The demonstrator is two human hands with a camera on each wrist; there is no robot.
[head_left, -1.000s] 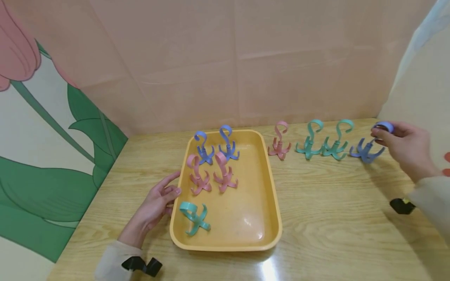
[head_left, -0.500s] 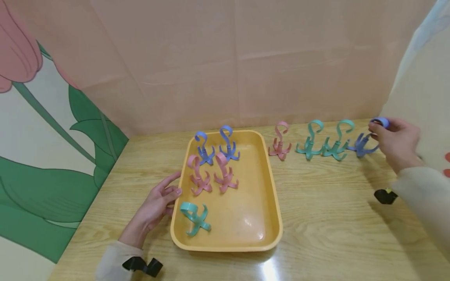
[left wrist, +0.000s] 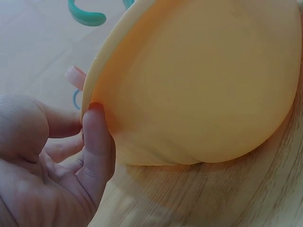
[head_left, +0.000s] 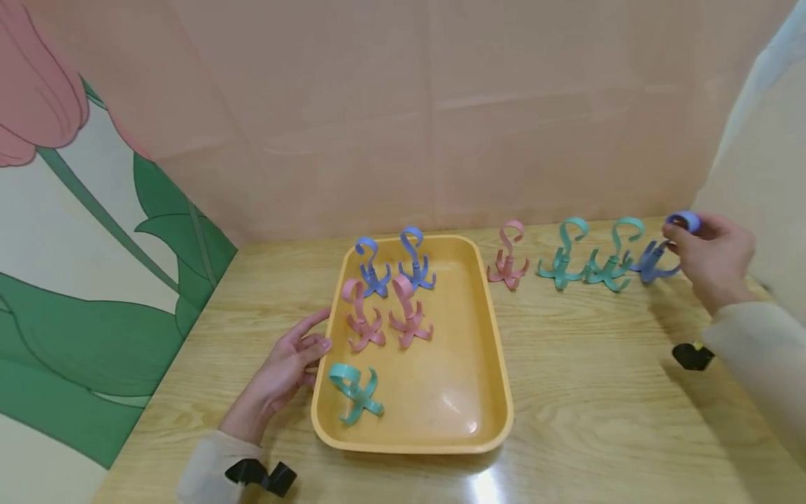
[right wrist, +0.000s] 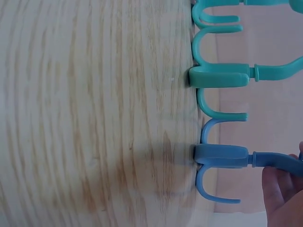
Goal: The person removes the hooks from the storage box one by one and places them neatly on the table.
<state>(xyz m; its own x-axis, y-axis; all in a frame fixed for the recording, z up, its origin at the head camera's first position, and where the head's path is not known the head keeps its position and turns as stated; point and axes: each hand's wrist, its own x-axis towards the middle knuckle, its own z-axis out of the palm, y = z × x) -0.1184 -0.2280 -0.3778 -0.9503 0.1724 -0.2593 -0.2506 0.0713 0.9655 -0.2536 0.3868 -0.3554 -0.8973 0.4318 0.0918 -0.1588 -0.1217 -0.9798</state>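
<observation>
In the head view, my left hand [head_left: 286, 367] holds the left rim of a yellow tray [head_left: 456, 350], which the left wrist view shows pinched between thumb and fingers. Several rotating multi-prong hooks stand in the tray: two blue ones [head_left: 376, 281] at the back, two pink ones [head_left: 365, 330] mid-left, and a teal one [head_left: 362, 402] near the front. My right hand [head_left: 720, 262] pinches the curved top of a blue hook [right wrist: 221, 155], upright at the right end of a row. Its prong meets the neighbouring teal hook [right wrist: 220, 76] in the right wrist view.
Left of the held blue hook, the row has two teal hooks [head_left: 562, 269] and a pink hook [head_left: 506, 271] beside the tray. A peach cloth backdrop [head_left: 441, 126] rises behind the wooden table [head_left: 585, 392]; a flower-patterned panel [head_left: 94, 301] stands at left.
My right hand has moved left with the blue hook, bringing it up against the teal hook beside it. My left hand stays on the tray; the head view has shifted slightly.
</observation>
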